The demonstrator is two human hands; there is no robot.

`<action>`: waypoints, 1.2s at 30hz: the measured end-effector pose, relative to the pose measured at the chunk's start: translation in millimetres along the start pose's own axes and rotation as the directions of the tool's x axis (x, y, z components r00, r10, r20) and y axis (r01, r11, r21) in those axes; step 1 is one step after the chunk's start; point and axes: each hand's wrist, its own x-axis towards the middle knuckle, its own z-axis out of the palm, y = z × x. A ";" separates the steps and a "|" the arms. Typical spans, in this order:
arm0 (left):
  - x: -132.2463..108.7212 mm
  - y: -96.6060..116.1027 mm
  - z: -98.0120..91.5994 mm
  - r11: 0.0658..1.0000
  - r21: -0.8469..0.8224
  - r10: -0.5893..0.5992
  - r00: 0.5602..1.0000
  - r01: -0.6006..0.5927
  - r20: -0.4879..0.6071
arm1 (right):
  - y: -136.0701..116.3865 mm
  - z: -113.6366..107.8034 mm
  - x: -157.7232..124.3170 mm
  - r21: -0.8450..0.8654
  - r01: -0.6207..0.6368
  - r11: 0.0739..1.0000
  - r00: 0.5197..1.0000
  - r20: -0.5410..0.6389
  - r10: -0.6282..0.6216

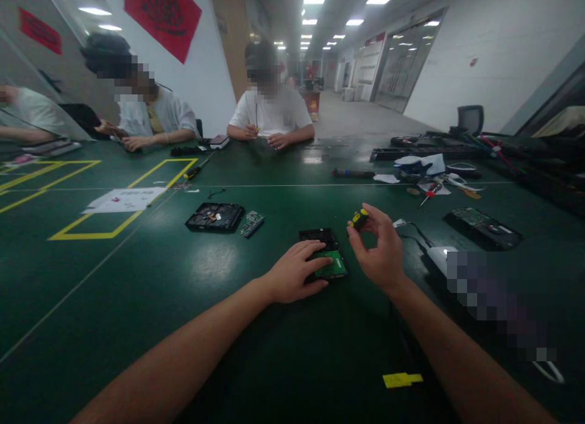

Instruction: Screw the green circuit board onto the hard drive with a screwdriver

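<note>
My left hand (295, 270) holds down a hard drive (339, 264) with a green circuit board on top. Its thumb lies along the near edge and its fingers reach across the drive, covering part of it. Just to the right and a little higher, my right hand (381, 247) pinches a screwdriver (358, 219) by its yellow and black handle; I cannot make out its shaft. Left of the hands, an opened black hard drive (214, 217) lies beside a loose circuit board (252, 223).
Another drive with its board (483, 227) lies right, near a white power strip (441, 256) with a cord. A second screwdriver (194, 169) and a paper sheet (123, 200) are at left. Tools and cables (434, 189) clutter the back right. Several people sit across the green table (205, 363).
</note>
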 end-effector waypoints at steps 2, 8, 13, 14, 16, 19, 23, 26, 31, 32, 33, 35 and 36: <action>-0.1 -0.6 1.0 1.000 0.002 0.000 1.000 0.000 -0.001 | 0.8 0.2 -0.6 0.020 -0.009 1.000 1.000 0.013 0.009; 0.0 -1.0 0.9 1.000 -0.006 0.002 1.000 -0.002 -0.008 | 0.9 0.5 0.7 0.008 0.042 0.999 0.997 0.066 -0.043; 0.1 -1.4 1.2 1.000 -0.006 0.004 1.000 -0.004 -0.005 | 5.4 1.7 -2.8 0.046 -0.033 0.998 0.993 0.116 0.027; 0.1 -1.5 1.2 1.000 -0.004 0.005 1.000 -0.005 -0.004 | 5.9 1.9 -3.8 0.067 -0.048 0.997 0.991 0.132 0.038; 0.1 -1.5 1.2 1.000 -0.002 0.008 1.000 -0.008 -0.004 | 6.1 2.4 -5.1 0.108 -0.068 0.992 0.987 0.156 0.051; 0.0 -1.4 1.1 1.000 -0.002 0.012 1.000 -0.012 -0.010 | 4.7 2.3 -4.6 0.107 -0.055 0.993 0.988 0.151 0.039; -0.4 -1.9 1.6 1.000 0.007 0.014 1.000 -0.014 -0.010 | 2.7 0.4 -1.1 0.030 0.020 0.999 0.993 0.118 -0.023; -0.6 -2.5 2.0 1.000 0.014 0.014 1.000 -0.014 -0.007 | 3.5 -0.3 -0.5 0.010 0.021 1.000 0.994 0.108 -0.022; 0.0 -2.1 1.8 1.000 0.015 0.015 1.000 -0.014 -0.007 | 7.5 1.4 -3.7 0.050 -0.038 0.998 0.988 0.148 0.030; 0.1 -1.8 1.5 1.000 0.013 0.013 1.000 -0.013 -0.008 | 7.7 1.7 -4.1 0.057 -0.048 0.997 0.988 0.150 0.039; 0.2 -1.5 1.2 1.000 0.010 0.011 1.000 -0.011 -0.007 | 7.6 1.8 -4.2 0.063 -0.056 0.996 0.988 0.147 0.047; 0.3 -1.1 0.6 1.000 0.004 0.008 1.000 -0.008 -0.003 | 6.4 1.4 -3.8 0.066 -0.061 0.996 0.990 0.131 0.052; 0.2 -1.1 0.5 1.000 0.000 0.007 1.000 -0.007 -0.003 | 5.4 1.0 -3.3 0.062 -0.055 0.997 0.992 0.120 0.047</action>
